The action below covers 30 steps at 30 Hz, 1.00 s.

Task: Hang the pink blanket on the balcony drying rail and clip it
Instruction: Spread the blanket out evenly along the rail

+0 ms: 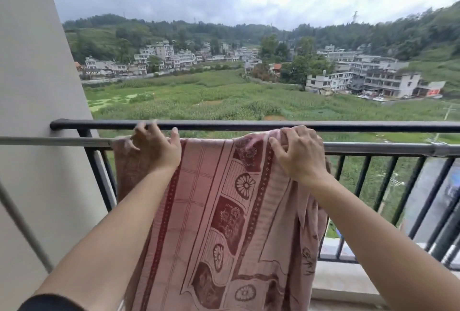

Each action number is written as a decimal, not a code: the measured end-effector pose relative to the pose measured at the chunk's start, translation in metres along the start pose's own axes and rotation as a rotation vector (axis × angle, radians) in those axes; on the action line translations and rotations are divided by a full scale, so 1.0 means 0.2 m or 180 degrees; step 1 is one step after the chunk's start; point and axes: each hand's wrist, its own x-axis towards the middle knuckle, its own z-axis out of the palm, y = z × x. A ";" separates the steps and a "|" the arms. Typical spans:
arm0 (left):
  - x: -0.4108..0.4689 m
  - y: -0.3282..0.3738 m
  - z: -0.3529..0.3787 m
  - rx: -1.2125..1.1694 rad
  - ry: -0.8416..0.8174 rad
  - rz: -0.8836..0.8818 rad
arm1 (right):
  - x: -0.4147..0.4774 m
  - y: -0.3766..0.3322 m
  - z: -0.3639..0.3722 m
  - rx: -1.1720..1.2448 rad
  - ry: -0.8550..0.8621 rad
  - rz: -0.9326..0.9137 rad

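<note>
The pink blanket [219, 211], patterned with dark red flowers and stripes, hangs over the grey metal drying rail [373, 148] and falls toward me. My left hand [155, 147] rests on the blanket's top edge at its left end, fingers spread over the rail. My right hand [298, 153] grips a bunched fold of the blanket at the top right, where the cloth humps up over the rail. No clip is in view.
Just behind the drying rail runs the black balcony railing [249, 126] with vertical bars. A beige wall [37, 111] stands on the left, with a slanting grey strut [22, 226]. Beyond are fields and buildings far below.
</note>
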 end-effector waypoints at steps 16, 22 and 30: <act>0.21 -0.17 -0.14 0.0642 0.0051 -0.1083 | 0.06 0.08 0.01 0.0073 0.0068 0.0090; 0.08 0.06 -0.06 0.0060 -0.0060 0.0404 | 0.06 0.08 0.04 -0.0019 -0.0052 0.0007; -0.07 0.28 0.02 -0.0655 -0.0010 0.0943 | 0.10 0.15 0.00 -0.0060 -0.0141 -0.0131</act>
